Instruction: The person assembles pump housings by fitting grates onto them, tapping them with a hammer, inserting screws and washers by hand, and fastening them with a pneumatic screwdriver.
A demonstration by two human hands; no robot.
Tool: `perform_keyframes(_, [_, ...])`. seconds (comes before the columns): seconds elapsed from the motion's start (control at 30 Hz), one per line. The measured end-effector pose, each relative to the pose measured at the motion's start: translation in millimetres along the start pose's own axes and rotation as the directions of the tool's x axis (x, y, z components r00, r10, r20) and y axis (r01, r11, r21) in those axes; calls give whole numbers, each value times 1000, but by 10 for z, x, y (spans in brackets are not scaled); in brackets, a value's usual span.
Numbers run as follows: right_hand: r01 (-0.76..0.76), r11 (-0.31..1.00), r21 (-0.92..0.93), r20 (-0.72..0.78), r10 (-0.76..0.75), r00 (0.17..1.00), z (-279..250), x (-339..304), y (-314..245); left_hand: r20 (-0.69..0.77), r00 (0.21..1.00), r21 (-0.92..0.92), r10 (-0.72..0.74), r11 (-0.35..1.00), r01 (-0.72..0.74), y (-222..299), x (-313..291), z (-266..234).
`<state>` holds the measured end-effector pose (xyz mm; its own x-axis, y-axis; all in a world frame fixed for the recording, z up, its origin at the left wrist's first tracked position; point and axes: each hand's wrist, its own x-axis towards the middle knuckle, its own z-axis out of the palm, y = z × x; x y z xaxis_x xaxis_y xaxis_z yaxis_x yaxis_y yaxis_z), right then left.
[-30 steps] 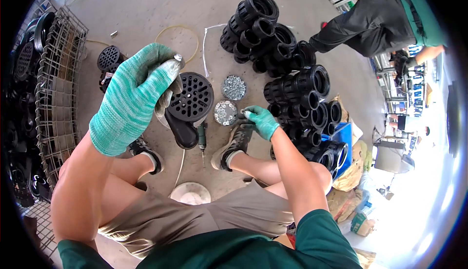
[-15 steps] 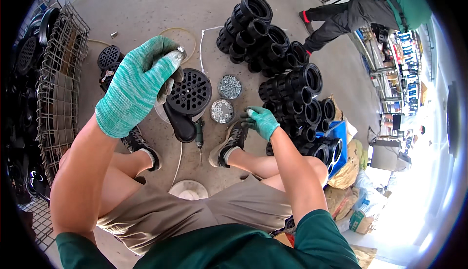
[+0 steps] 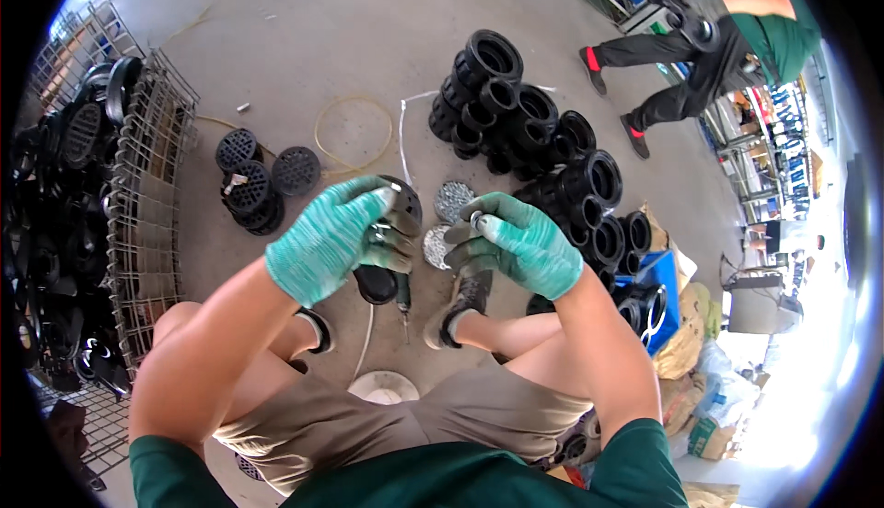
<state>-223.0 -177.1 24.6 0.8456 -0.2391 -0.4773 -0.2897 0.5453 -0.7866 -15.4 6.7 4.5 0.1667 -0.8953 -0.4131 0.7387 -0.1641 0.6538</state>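
Observation:
My left hand (image 3: 336, 241), in a green knit glove, is closed, thumb pressed to the fingers; what it pinches is too small to make out. Across from it, my right hand (image 3: 525, 241), gloved alike, pinches a small round metal piece (image 3: 476, 219) between thumb and fingertips. Behind the left hand, a black fitting with a perforated round top (image 3: 412, 202) is mostly covered. A dish of small grey metal parts (image 3: 453, 199) and a dish of paler pieces (image 3: 436, 248) sit between the hands on the floor. Below them lies a green power screwdriver (image 3: 403, 296), bit toward me.
Stacked black ribbed pipe fittings (image 3: 488, 57) stand to the right, with a blue crate (image 3: 665, 296) and sacks (image 3: 683, 342) nearer me. A wire basket (image 3: 152, 204) of black parts is at left, beside several perforated black pieces (image 3: 249, 186). A co-worker (image 3: 737, 47) carries black parts.
My left hand has come down and right; my right hand has lifted from beside the dishes toward it, now with a small metal piece. The co-worker has turned and shows black parts in hand.

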Motion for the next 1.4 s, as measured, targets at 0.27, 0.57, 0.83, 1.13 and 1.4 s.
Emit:
perform_keyframes(0.27, [291, 612, -735, 68, -361, 930, 640, 175, -341, 83, 996, -147, -42, 988, 54, 71, 40, 175])
perform_keyframes(0.57, [524, 147, -839, 384, -524, 760, 392, 432, -140, 70, 992, -167, -103, 979, 113, -61, 227, 73])
perform_keyframes(0.83, [287, 823, -489, 109, -269, 957, 196, 386, -200, 109, 990, -91, -94, 990, 104, 1, 300, 65])
perform_keyframes(1.13, [195, 857, -477, -118, -282, 952, 123, 432, -90, 4, 1000, 185, -21, 983, 20, -71, 335, 38])
perform_keyframes(1.4, [92, 895, -436, -120, -160, 980, 157, 397, -38, -18, 999, 461, -41, 886, 44, 6, 254, 149])
